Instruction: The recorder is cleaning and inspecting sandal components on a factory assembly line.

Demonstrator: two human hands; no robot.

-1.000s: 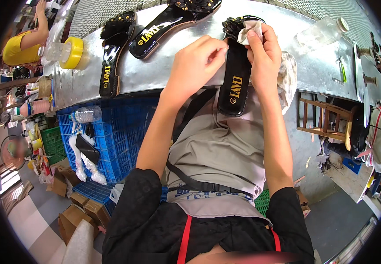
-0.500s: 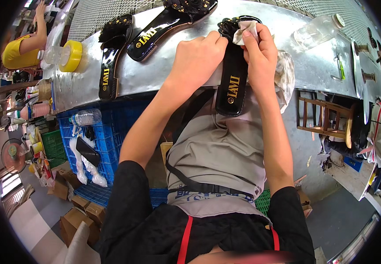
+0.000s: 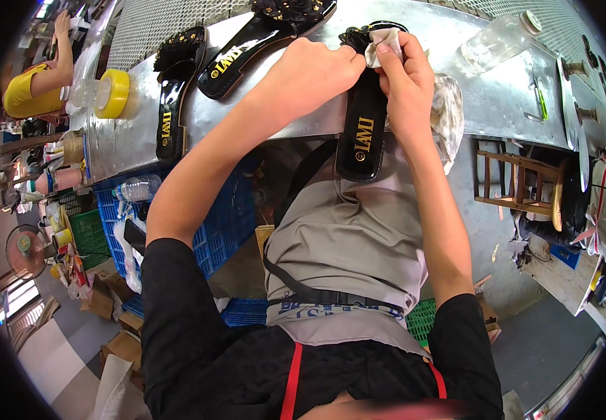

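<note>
A glossy black slide sandal with gold lettering on its insole lies toe away from me, its heel over the table's near edge. My left hand is closed at the left side of its dark flowered strap; the fingertips are partly hidden. Between the thumb and fingers of my right hand is a bunched white cloth, pressed against the right part of the strap. Two more black sandals lie to the left: one upright, the other slanted, both with gold-dotted black flowers.
The metal table carries a clear bottle at right, a green-handled tool and a yellow-based bottle at left. A crumpled whitish cloth hangs by my right wrist. Below are a blue crate and a wooden stool.
My left elbow has swung outward to the left, and the left hand has tilted flatter beside the strap. The cloth stays in my right hand at the strap. The view has shifted slightly.
</note>
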